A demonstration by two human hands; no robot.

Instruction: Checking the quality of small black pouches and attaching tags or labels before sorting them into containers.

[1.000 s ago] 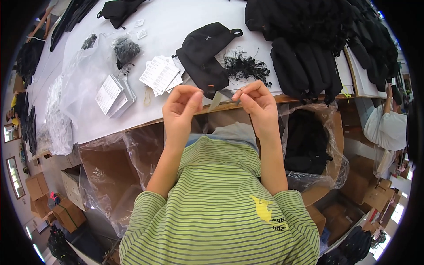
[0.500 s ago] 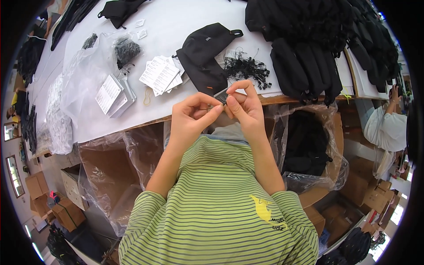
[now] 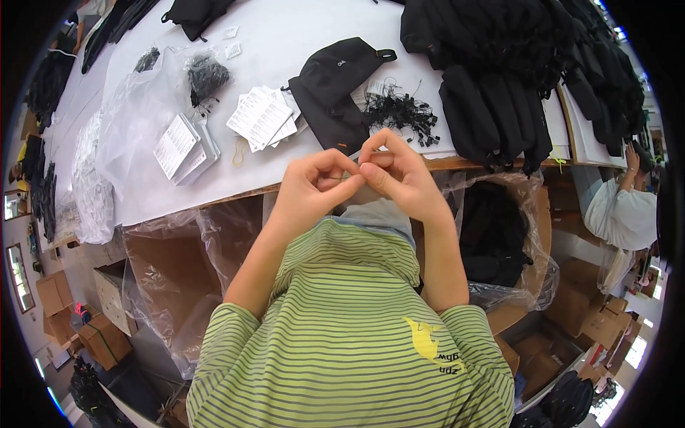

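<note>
My left hand (image 3: 310,189) is pinched, thumb against fingers, with a thin dark string (image 3: 337,178) showing at its fingers. Right against it, my right hand (image 3: 408,182) is closed in a pinch too; what lies between its fingertips is too small and hidden to make out. Both hands are held in front of the table's near edge. Just beyond them lies a black fabric bag (image 3: 325,89) with a small loop. A tangled heap of black tag strings (image 3: 403,110) sits to its right, and a fanned stack of white printed cards (image 3: 260,118) to its left.
A second stack of white cards (image 3: 178,150) stands near clear plastic bags (image 3: 135,121) and a bagged bundle of black strings (image 3: 207,75). Black bags (image 3: 485,107) pile up at the right. Below the table edge are plastic-lined cartons (image 3: 175,274). Another person (image 3: 621,207) is at far right.
My fingertips have come closer together, and the dark piece that showed between them is now hidden. My right forearm has shifted slightly to the right.
</note>
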